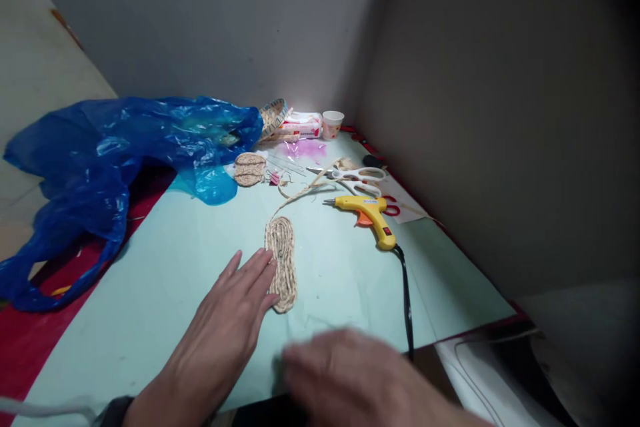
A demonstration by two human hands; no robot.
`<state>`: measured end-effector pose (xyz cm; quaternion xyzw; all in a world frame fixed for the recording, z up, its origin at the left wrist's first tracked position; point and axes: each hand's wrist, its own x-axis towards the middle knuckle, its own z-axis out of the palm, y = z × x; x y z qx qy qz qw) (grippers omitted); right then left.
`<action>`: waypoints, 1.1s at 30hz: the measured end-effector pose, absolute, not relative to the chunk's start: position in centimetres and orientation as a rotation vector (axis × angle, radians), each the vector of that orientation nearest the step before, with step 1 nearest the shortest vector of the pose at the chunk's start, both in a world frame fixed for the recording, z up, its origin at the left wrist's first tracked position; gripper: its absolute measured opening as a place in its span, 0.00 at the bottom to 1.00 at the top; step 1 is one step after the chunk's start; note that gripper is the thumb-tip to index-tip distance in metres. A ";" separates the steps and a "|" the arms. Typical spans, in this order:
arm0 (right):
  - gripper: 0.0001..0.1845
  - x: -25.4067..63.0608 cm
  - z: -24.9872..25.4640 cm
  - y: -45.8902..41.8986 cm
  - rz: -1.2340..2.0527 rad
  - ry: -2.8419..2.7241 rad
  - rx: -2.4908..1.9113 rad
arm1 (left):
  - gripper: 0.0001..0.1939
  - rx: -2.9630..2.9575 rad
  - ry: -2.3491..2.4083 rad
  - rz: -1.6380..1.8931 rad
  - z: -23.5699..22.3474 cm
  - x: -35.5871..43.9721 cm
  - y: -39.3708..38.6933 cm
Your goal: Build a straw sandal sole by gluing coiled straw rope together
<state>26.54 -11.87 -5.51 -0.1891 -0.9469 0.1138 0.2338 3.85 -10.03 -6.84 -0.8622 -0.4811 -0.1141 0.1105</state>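
Observation:
A long oval coil of braided straw cord [284, 267] lies flat on the pale green table covering [200, 233]. My left hand [235, 313] rests against its left side, fingers stretched out and the fingertips touching its edge. From the coil's top end, a loose straw braid [300, 195] runs away toward the scissors. Near the front edge hovers my right hand [350, 373], smeared by motion, with its fingers hard to make out. A yellow hot glue gun [367, 210] with an orange trigger lies to the right of the coil.
A blue plastic bag [150, 127] spreads over the left back. White-handled scissors [357, 175], red scissor handles [391, 205], a second straw piece [249, 169], a pink binder clip [274, 178] and a paper cup [333, 125] lie farther off. The glue gun's black cord [406, 300] trails to the front edge.

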 end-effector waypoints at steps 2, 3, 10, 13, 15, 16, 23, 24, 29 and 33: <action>0.25 25.7 -4.7 -9.3 0.213 -2.592 -0.799 | 0.22 -2.498 -1.491 -0.384 -6.9 4.1 -9.6; 0.29 25.2 -4.5 -7.8 0.150 -2.643 -0.812 | 0.23 -2.481 -1.524 -0.382 -7.0 4.1 -9.4; 0.58 23.5 -5.5 -1.7 0.436 -2.890 -0.769 | 0.29 -2.534 -1.486 -0.153 -6.7 3.4 -8.4; 0.59 23.9 -5.5 -1.5 0.563 -2.898 -0.765 | 0.28 -2.523 -1.386 -0.162 -6.9 3.1 -8.2; 0.58 24.0 -5.6 -1.6 0.632 -2.881 -0.772 | 0.27 -2.478 -1.317 -0.201 -7.3 3.0 -8.0; 0.58 24.0 -5.6 -1.6 0.656 -2.877 -0.782 | 0.27 -2.461 -1.293 -0.209 -7.5 3.0 -7.9; 0.57 23.8 -5.6 -1.4 0.762 -2.946 -0.832 | 0.25 -2.420 -1.304 -0.245 -7.5 3.2 -8.0; 0.57 23.8 -5.5 -1.4 0.763 -2.920 -0.824 | 0.25 -2.402 -1.313 -0.268 -7.5 3.2 -8.1; 0.53 24.2 -3.1 -0.8 0.907 -2.849 -0.815 | 0.22 -2.271 -1.303 -0.346 -7.9 3.2 -8.2; 0.39 23.5 -0.2 1.9 0.722 -2.709 -0.912 | 0.20 -2.273 -1.278 -0.327 -8.3 2.5 -8.2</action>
